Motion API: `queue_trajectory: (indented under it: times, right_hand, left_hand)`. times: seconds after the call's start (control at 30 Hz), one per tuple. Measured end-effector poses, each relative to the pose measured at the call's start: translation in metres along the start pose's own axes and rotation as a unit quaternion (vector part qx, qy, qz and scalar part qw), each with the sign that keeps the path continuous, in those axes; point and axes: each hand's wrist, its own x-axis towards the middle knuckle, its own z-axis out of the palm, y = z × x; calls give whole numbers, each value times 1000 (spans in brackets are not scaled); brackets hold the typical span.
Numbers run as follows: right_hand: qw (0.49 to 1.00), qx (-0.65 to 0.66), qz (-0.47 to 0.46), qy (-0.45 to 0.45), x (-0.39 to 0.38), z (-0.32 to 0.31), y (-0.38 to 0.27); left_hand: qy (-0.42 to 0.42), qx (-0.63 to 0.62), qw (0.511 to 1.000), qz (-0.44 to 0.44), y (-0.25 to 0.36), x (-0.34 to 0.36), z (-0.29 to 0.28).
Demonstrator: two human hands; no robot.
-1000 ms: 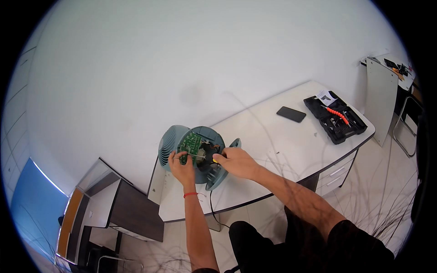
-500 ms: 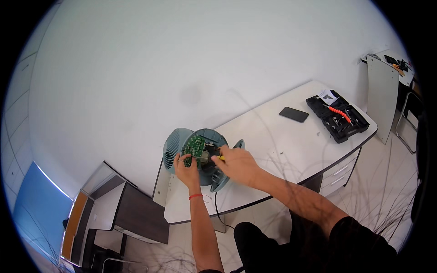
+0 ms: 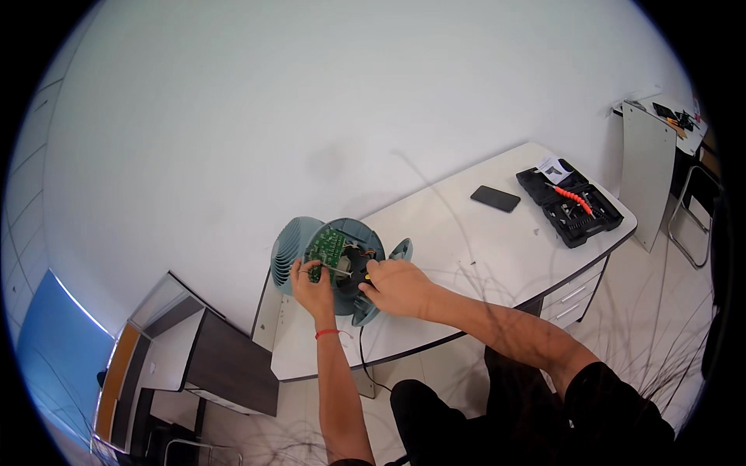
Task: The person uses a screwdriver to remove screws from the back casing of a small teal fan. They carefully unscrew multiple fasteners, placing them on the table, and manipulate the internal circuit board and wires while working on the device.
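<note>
A blue-green fan lies on its side, with its slatted grille (image 3: pixel 289 247) at the left and its round base (image 3: pixel 373 233) opened up. Inside the base are a green circuit board (image 3: pixel 326 247) and dark parts with wires. My left hand (image 3: pixel 312 295) has its thumb and fingers closed at the board's lower edge. In my closed right hand (image 3: pixel 402 289) is a screwdriver (image 3: pixel 368 277) with a yellow and black handle. Its thin shaft points left across the opening, its tip near my left fingers. A loose blue-green cover (image 3: pixel 401 250) stands beside the base, partly behind my right hand.
To the right on the white table (image 3: pixel 443 225) lie a dark phone (image 3: pixel 495 199) and an open black tool case (image 3: pixel 579 225) with an orange-red flexible shaft (image 3: pixel 573 199) on it. A black cord (image 3: pixel 362 353) hangs over the front edge. Another desk (image 3: pixel 233 361) stands at lower left.
The view has shifted slightly, moving the scene a little left. My right hand has closed further around the screwdriver handle, with less yellow showing. My left hand stays at the board.
</note>
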Motion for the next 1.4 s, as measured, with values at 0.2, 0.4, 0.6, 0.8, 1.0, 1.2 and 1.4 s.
queue_trajectory:
  times: [0.2,0.4,0.6,0.8,1.0,1.2,1.4]
  right_hand:
    - [997,64,42,-12,4,1,6]
    - [999,48,7,15,6,-12,-5]
    - [992,70,3,108,-31,-70,7]
    - [954,175,107,220,-69,-68,126]
    - [898,283,208,266,-117,-57,224]
    - [877,324,229,271,-139,-40,252]
    - [890,275,265,248,-132,-43,231]
  left_hand:
    - [-7,-12,1000,7,-4,0,3]
    - [0,-5,999,41,4,4,-18]
    - [-149,-491,854,-86,143,-22,-132]
    - [-399,-812,425,14,270,-46,-225]
    - [-449,-835,316,23,277,-50,-206]
    - [-516,-811,274,31,257,-48,-171]
    - [-636,-720,275,38,202,-58,-133]
